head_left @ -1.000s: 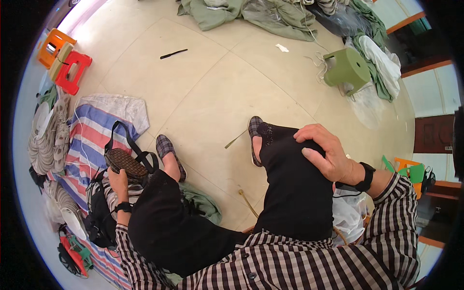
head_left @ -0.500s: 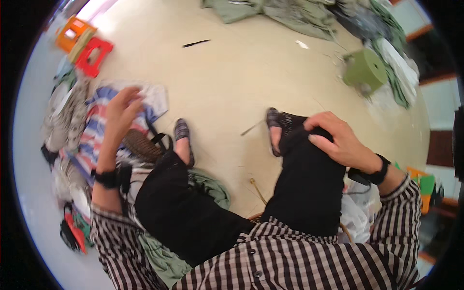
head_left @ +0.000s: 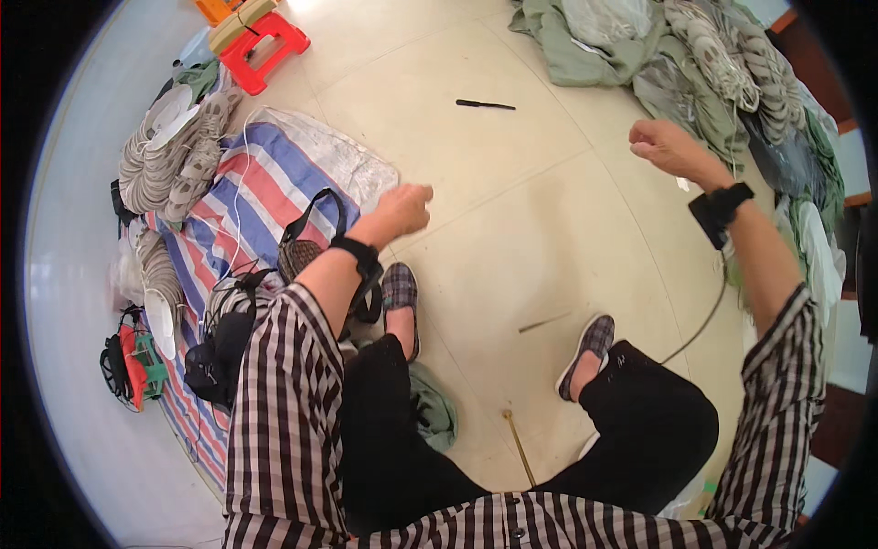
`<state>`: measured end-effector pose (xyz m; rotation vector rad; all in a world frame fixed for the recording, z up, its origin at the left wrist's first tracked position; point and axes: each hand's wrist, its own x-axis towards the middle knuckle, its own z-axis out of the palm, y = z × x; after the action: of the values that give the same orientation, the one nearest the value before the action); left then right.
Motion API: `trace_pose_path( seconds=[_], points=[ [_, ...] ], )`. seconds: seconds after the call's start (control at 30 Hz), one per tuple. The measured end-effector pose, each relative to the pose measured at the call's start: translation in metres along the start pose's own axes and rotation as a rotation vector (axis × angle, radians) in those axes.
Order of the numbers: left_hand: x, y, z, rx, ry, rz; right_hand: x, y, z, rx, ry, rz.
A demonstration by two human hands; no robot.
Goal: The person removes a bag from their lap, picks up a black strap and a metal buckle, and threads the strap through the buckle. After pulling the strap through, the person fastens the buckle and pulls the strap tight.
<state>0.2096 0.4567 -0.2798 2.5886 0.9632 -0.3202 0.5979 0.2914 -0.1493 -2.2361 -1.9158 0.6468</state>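
The pale tiled floor (head_left: 512, 210) is spread across the middle of the frame. On the left it is covered by a striped sheet (head_left: 274, 178) in red, white and blue. The upper right is filled by a heap of green cloth (head_left: 599, 64), towards which the right hand (head_left: 675, 151) is held out, just beside its edge. That hand is loosely closed, its fingers folded in; whether anything is gripped cannot be told. Grey bundles (head_left: 146, 169) are piled at the upper left, below a red stool (head_left: 240, 69). Left of centre, a brown patterned bag (head_left: 297, 259) with a black strap is partly hidden by the forearm. Near it, the left hand (head_left: 402, 212) is raised above the floor with fingers bent; whether it is open or closed cannot be told. At upper centre, a slim black tool (head_left: 485, 104) is left lying flat.
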Motion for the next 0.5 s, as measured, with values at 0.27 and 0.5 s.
trace_pose_path(
  seconds=[0.27,0.5],
  points=[
    [-0.027,-0.065,0.066,-0.274,-0.115,0.005,0.129,0.018,0.136,-0.118,0.088,-0.055],
    [-0.046,-0.049,0.116,-0.36,-0.202,-0.016,0.167,0.013,0.187,-0.071,0.042,0.046]
  ],
)
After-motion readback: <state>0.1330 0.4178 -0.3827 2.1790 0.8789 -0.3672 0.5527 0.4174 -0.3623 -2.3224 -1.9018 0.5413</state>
